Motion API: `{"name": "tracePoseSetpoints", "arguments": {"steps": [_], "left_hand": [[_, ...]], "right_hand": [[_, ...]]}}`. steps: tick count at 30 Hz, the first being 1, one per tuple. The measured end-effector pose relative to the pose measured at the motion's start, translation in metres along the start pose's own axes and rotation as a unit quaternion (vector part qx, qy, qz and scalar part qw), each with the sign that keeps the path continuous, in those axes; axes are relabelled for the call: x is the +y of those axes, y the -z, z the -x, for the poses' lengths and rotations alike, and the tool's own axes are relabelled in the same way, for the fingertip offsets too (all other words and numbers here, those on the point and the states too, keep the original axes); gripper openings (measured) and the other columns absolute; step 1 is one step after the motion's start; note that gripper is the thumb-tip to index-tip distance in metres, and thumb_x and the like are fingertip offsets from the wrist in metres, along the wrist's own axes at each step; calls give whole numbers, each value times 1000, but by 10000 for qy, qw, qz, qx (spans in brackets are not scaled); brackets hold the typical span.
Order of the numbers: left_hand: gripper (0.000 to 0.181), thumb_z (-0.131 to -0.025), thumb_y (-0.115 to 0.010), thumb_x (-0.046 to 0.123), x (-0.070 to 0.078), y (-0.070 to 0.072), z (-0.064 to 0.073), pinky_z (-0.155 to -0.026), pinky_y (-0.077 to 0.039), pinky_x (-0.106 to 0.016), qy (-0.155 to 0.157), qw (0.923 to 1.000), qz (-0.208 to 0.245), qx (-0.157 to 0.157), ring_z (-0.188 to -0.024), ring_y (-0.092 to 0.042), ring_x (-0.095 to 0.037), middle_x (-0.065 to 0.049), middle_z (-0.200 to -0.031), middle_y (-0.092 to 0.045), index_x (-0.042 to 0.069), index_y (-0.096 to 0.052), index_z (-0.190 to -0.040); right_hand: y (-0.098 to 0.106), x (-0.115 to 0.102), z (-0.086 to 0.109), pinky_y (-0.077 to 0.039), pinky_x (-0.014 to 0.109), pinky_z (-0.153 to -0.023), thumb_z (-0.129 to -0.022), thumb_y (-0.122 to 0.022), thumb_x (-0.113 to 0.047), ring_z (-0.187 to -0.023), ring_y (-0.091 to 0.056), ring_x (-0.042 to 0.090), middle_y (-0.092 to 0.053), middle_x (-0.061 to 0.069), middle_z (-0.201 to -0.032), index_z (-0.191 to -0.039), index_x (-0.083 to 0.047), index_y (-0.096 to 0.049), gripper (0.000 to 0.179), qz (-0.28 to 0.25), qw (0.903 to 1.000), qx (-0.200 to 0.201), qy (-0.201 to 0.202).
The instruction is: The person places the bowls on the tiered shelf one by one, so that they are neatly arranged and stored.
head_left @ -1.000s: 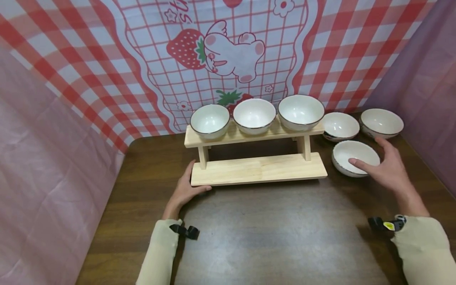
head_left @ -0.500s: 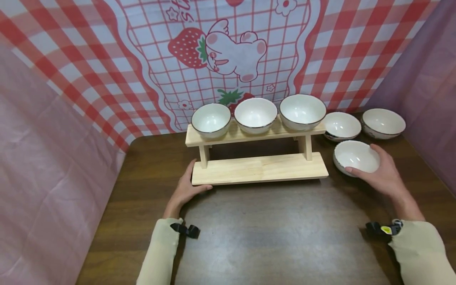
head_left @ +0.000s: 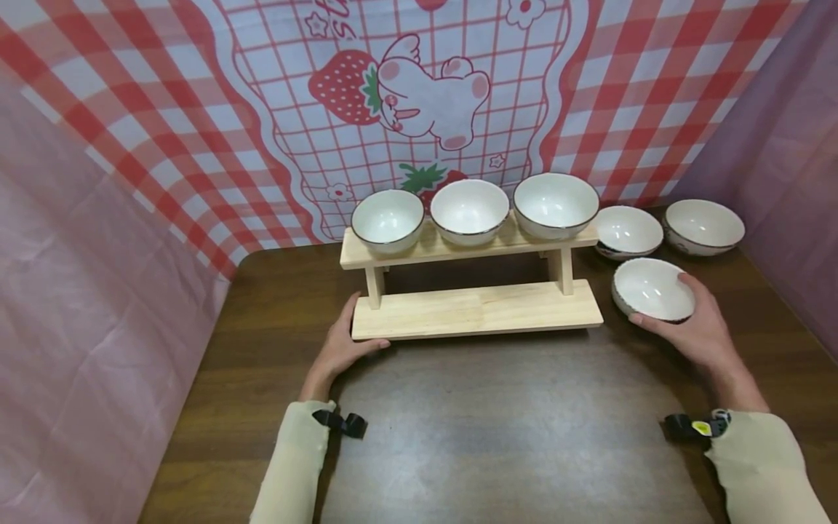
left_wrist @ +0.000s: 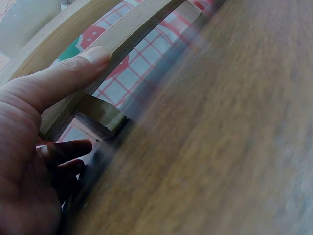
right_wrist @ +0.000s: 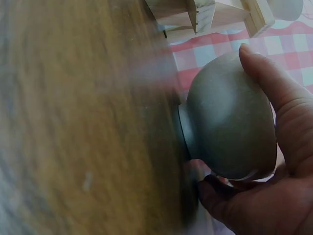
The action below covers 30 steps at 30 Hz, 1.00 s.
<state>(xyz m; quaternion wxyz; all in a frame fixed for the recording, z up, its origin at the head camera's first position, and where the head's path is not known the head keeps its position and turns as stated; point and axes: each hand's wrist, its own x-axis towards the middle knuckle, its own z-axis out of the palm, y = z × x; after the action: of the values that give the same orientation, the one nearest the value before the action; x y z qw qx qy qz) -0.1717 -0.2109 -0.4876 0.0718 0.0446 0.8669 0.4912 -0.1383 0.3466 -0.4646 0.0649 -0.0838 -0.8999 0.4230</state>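
Observation:
At the left end of a two-tier wooden stand (head_left: 478, 309), my left hand (head_left: 340, 349) grips the lower shelf. Its thumb (left_wrist: 73, 76) presses along the shelf's front edge, while the other fingers curl by the end, partly hidden in the head view. My right hand (head_left: 700, 331) holds a white bowl (head_left: 655, 287) by its side, right of the stand. In the right wrist view, the thumb lies on the outer wall of the bowl (right_wrist: 230, 117) and fingers reach around the other side. The bowl is upright, its foot right at the tabletop.
Three white bowls with dark rims, including the middle bowl (head_left: 468, 211), stand in a row on the upper shelf. Behind the held bowl are a shallow bowl (head_left: 627, 229) and another bowl (head_left: 703, 224). A checked cloth (head_left: 262, 182) hangs behind the brown table (head_left: 458, 422).
My right hand has closed around the bowl, its thumb moving from over the bowl's inside to the front outer wall. The forearm shifted slightly left. My left hand stays at the stand.

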Motion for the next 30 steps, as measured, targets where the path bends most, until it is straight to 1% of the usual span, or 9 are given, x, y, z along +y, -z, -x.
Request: {"name": "tracePoseSetpoints", "arguments": {"steps": [4,8,12,20,26,30], "left_hand": [[114,-75,-89,30,-1,0,0,-121,-29,-57,24,10000,-10,-27,-150,-33,-34,-12,-163,-32,19,-16,-162],[114,-76,-89,32,-1,0,1,-121,-29,-57,45,10000,4,-52,-150,-32,-34,-12,-164,-31,20,-15,-162],[114,-75,-89,31,-1,0,1,-121,-29,-57,51,10000,12,-37,-150,-32,-34,-12,-164,-32,20,-16,-162],[113,-75,-89,32,-2,1,0,-120,-30,-57,-1,10000,-7,-41,-150,-33,-34,-12,-163,-33,19,-17,-161],[113,-75,-89,32,-2,1,0,-120,-30,-58,-31,10000,1,-49,-149,-33,-34,-12,-163,-33,18,-17,-161],[113,-75,-89,32,-2,0,0,-120,-30,-58,-21,10000,11,-51,-149,-33,-34,-12,-163,-33,19,-17,-161]], "right_hand": [[-3,1,1,-15,56,-123,-84,-79,-29,-141,-22,54,-17,35,-161,-160,-1,-11,105,-152,9997,74,-164],[-6,3,2,-15,51,-124,-84,-80,-27,-142,-23,51,-18,33,-162,-160,-5,-12,105,-337,9989,158,-268],[-8,4,3,-17,49,-124,-83,-80,-27,-142,-24,50,-19,31,-162,-161,-8,-12,105,-391,9984,224,-348],[-7,3,3,-22,59,-119,-80,-83,-33,-142,-28,52,-26,30,-161,-161,-14,-19,104,-49,9969,402,-671],[-6,1,2,-25,59,-118,-78,-85,-35,-141,-31,50,-29,28,-160,-160,-16,-23,104,-41,9953,544,-795],[-5,0,2,-24,61,-118,-77,-86,-36,-142,-30,49,-28,26,-162,-160,-18,-24,105,-67,9938,578,-945]]}}
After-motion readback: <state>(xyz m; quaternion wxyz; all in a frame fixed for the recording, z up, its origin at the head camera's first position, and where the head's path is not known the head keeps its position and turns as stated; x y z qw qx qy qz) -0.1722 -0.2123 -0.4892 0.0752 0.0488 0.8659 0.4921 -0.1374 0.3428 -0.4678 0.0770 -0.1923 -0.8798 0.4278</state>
